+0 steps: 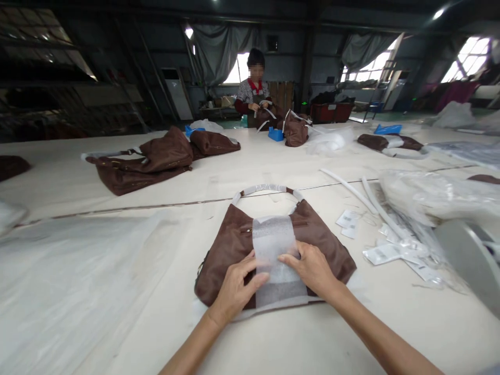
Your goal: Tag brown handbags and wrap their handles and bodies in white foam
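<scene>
A brown handbag [324, 245] lies flat on the pale table in front of me, its handle [269, 188] wrapped in white padding at the far side. Around its middle runs a band of thin white wrapping sheet [273, 234]. My left hand [239, 284] rests on the bag at the band's left edge, thumb and fingers apart, the fingertips slightly blurred over the sheet. On the opposite edge lies my right hand [312, 264], its thumb reaching across the sheet and its fingers partly bent over the brown surface. Neither hand visibly grips anything.
Clear plastic sheets [78, 281] cover the table at left. To the right are labels [383, 253], white foam tubes [349, 190], plastic bags [422, 195] and a grey tape dispenser [469, 260]. More brown bags [156, 156] lie farther back. Across the table, a person [255, 94] handles another bag.
</scene>
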{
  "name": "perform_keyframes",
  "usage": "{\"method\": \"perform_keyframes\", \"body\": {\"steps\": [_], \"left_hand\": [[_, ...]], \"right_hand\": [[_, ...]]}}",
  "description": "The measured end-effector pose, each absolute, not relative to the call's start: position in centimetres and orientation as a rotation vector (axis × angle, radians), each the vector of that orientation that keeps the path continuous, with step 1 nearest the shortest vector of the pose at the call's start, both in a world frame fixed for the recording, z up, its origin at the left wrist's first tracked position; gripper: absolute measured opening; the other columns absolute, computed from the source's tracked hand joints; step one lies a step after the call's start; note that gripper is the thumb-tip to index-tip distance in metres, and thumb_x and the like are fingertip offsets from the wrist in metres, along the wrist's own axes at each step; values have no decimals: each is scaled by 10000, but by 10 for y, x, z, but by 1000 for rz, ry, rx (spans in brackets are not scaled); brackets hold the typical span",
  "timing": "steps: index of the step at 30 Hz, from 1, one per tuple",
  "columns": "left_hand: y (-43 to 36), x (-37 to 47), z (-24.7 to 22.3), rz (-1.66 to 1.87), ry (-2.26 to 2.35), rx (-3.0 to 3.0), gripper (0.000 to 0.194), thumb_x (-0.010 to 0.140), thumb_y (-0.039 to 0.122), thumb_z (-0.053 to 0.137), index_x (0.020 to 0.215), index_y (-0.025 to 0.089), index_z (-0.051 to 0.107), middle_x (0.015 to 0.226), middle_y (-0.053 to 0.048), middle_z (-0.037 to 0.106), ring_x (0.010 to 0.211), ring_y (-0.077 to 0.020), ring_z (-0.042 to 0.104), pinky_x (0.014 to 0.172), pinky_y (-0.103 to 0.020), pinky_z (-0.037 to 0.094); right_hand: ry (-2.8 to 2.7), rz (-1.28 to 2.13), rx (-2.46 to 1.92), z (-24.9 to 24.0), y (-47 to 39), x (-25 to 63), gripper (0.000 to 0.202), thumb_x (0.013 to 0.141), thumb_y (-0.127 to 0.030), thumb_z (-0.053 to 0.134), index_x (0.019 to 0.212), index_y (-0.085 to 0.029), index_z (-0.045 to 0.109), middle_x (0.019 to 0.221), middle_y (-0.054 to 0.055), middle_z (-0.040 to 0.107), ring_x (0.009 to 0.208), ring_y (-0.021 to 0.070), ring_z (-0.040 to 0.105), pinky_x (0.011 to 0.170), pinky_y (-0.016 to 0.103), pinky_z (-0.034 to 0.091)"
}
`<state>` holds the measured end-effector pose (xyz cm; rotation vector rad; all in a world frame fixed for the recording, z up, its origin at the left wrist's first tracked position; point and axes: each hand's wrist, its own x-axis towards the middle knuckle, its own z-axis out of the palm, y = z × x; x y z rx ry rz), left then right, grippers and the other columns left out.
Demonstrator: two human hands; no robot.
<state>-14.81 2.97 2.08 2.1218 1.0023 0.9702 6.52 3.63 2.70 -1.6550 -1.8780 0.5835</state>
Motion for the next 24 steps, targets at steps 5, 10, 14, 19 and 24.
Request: {"method": "perform_keyframes", "body": {"steps": [5,10,14,19,24], "left_hand": [[26,-139,8,1047,1380,1926,157,898,379,580,951,232,565,774,31,725,755,-194,698,724,-293,557],[23,-131,2,1351,1487,2313,445,901,233,561,1333,212,460,1071,-89,674,1024,-258,639,923,-424,508],[20,-123,2,1219,1206,2810,460,878,33,487,1293,220,553,1208,-100,639,1261,-267,514,1130,-479,323],[3,-122,7,1158,1211,2975,569,852,4,470,1390,189,492,1432,-115,515,1457,-310,250,1203,-585,-8],[4,-116,4,866,1084,3108,580,930,166,469,1490,113,330,1492,-119,445,1458,-295,248,1217,-494,104]], "right_hand": [[-1855,439,-1781,19,39,60,316,859,-421,636,657,-212,510,620,-18,608,583,144,561,552,243,312],[-1842,517,-1811,14,42,58,299,848,-408,655,661,-216,522,624,-15,635,600,153,592,545,245,288],[-1852,506,-1793,10,42,58,241,864,-347,640,688,-216,541,659,-9,662,645,156,621,561,241,291],[-1875,499,-1822,12,42,58,254,863,-378,637,695,-214,540,680,2,672,659,166,629,562,254,276],[-1882,560,-1814,12,42,58,222,894,-329,584,712,-212,532,709,9,683,679,167,637,566,254,274]]}}
